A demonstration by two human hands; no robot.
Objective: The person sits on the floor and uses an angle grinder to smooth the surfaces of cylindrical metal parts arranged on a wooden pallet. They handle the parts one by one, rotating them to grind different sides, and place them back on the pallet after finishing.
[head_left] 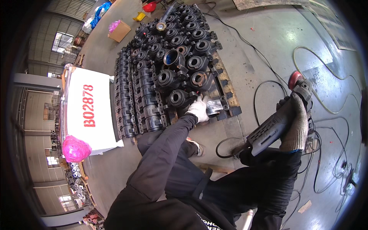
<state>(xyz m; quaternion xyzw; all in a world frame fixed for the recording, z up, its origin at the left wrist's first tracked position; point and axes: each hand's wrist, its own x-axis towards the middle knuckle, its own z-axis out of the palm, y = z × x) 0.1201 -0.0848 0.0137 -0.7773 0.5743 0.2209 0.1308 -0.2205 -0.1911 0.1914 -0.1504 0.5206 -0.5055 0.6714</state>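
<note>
My right hand (297, 128), in a pale knit glove, is wrapped round the body of a dark angle grinder (273, 128). The tool's red disc (294, 79) points up and away from me, held off to the right of the pallet and apart from the parts. My left hand (199, 109), gloved too, grips a black metal casting (183, 98) at the pallet's near right corner. Beside its fingers, a bare shiny face (214, 107) shows on the metal. Part of the casting is hidden under that hand.
Rows of similar black castings (176, 40) cover a wooden pallet (231, 92). To the left stands a white-wrapped crate (101, 111) with a pink bundle (76, 148). Black cables (264, 82) and a pale hose (326, 57) loop over the floor. A cardboard box (119, 31) lies farther off.
</note>
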